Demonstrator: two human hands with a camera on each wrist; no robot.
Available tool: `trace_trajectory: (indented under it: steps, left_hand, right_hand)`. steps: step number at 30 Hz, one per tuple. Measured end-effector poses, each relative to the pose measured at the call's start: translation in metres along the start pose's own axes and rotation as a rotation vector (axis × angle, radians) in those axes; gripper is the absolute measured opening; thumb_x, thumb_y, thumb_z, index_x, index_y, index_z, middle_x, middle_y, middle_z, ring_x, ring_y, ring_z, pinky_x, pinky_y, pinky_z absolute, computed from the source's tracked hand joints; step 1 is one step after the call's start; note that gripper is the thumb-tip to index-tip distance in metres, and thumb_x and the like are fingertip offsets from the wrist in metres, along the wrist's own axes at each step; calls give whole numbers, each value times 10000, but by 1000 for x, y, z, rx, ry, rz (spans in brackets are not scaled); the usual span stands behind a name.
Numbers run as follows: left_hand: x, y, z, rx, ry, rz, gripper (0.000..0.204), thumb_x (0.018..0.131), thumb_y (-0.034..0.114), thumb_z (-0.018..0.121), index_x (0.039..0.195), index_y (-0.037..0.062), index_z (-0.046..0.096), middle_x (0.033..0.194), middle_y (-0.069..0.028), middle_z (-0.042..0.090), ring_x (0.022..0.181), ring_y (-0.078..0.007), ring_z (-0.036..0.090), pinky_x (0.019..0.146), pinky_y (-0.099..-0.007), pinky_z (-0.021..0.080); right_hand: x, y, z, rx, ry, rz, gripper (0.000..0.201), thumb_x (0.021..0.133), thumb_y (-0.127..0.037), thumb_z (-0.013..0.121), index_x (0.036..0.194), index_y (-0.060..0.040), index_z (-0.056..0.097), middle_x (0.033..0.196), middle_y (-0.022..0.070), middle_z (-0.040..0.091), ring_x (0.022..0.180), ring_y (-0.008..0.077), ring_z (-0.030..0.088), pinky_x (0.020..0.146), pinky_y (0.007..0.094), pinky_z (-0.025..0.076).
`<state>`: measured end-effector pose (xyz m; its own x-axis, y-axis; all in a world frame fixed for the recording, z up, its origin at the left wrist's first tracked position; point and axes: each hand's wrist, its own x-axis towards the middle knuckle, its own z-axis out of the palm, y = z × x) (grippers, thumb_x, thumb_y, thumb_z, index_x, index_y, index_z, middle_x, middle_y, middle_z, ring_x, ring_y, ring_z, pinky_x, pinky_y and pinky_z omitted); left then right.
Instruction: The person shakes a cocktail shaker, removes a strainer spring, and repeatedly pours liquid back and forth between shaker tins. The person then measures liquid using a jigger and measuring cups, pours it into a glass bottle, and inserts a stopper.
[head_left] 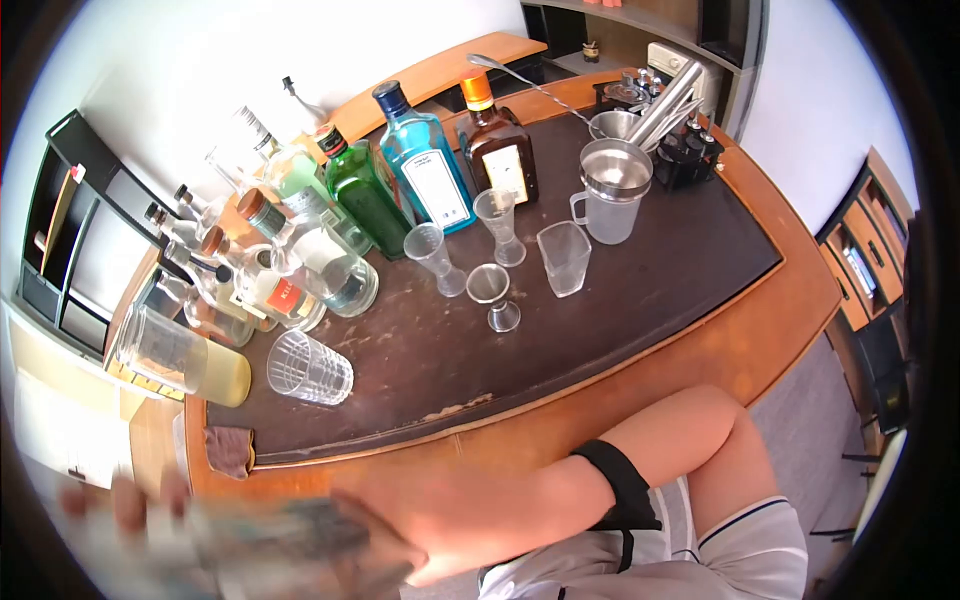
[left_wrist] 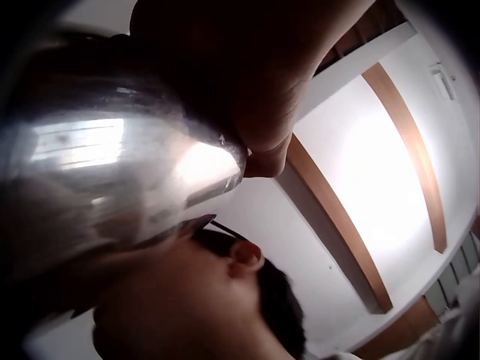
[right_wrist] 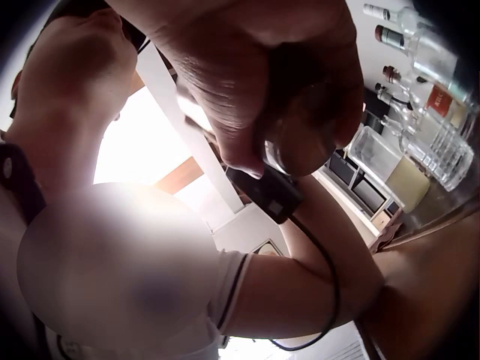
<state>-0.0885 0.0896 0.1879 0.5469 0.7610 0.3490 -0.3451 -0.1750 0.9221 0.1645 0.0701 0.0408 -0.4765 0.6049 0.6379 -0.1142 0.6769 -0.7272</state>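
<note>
A shiny metal shaker (left_wrist: 112, 157) fills much of the left wrist view, and my left hand (left_wrist: 262, 82) grips it from above. In the right wrist view my right hand (right_wrist: 262, 75) curls its fingers round a rounded metallic end (right_wrist: 300, 142). At the lower left of the head view, the shaker (head_left: 270, 550) is strongly blurred, held off the table in front of my body. Blurred fingers (head_left: 130, 505) show beside it; whose hand they belong to cannot be told there.
Several bottles stand at the table's left and back, with a green bottle (head_left: 365, 195) and blue bottle (head_left: 425, 165). A cut glass (head_left: 310, 368), jar of yellowish liquid (head_left: 185, 355), jiggers (head_left: 495, 297), frosted mug (head_left: 612, 215) and brown cloth (head_left: 230, 450) are on the table.
</note>
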Motion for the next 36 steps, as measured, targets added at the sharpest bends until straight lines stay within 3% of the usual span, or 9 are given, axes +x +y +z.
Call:
trace_trajectory:
  steps: [1,4,5,9,20,24,28,32,36]
  left_hand:
    - [-2,0,2,3,8,0,470,1054,252,498,1472,72,380,1217,-113,540,1197,-288,507,1093,-462,434]
    - [3,-5,6,1,13,13,471,1053,250,497,1471,66,379,1212,-113,541,1191,-287,512,1088,-459,439]
    - [4,-6,8,1,18,9,472,1053,249,497,1471,64,379,1210,-113,542,1189,-287,513,1087,-458,440]
    - [0,-4,16,13,50,3,473,1053,246,496,1470,57,378,1203,-113,544,1180,-287,520,1080,-454,446]
    - [0,-11,25,16,87,16,468,1052,248,486,1460,43,386,1184,-113,548,1164,-291,531,1064,-450,456]
    - [-2,-9,15,10,63,-46,442,1054,282,460,1432,54,426,1169,-114,541,1176,-304,515,1060,-476,446]
    - [-9,-5,7,7,42,-97,429,1056,316,434,1403,66,466,1153,-114,535,1187,-318,500,1055,-501,435]
    - [-8,-3,-2,3,3,-155,429,1058,349,408,1375,77,506,1138,-115,529,1198,-331,485,1051,-527,425]
    - [-21,7,-4,6,-13,-208,442,1059,383,381,1346,89,546,1123,-115,522,1209,-345,470,1046,-552,415]
  right_hand:
    - [2,4,3,103,-15,135,682,691,-122,751,1260,97,446,1019,237,573,964,394,624,792,441,503]
    - [0,3,-1,-204,28,-179,608,732,-118,758,1215,93,455,991,237,577,928,403,631,737,443,503]
    - [-4,1,4,-147,-148,-41,574,883,-223,664,1346,29,436,1111,218,586,996,366,628,820,432,515]
    - [2,3,-1,108,-22,29,611,691,-86,793,1191,45,468,998,236,583,913,441,615,769,470,505]
    - [4,5,-4,61,-23,108,716,729,-144,767,1321,57,420,1046,233,585,988,408,623,817,460,506]
    - [-1,3,2,-193,-30,-91,695,742,-149,763,1314,51,423,1029,242,582,966,423,623,802,471,503]
    - [4,12,1,98,-14,148,692,747,-153,755,1310,79,427,1012,224,588,969,425,616,820,461,503]
    - [-2,5,5,-225,-39,-182,596,765,-113,720,1267,58,447,967,198,593,953,411,621,816,466,500]
    - [-1,14,13,-79,137,16,606,743,-141,719,1253,61,462,950,192,591,919,383,629,778,433,504]
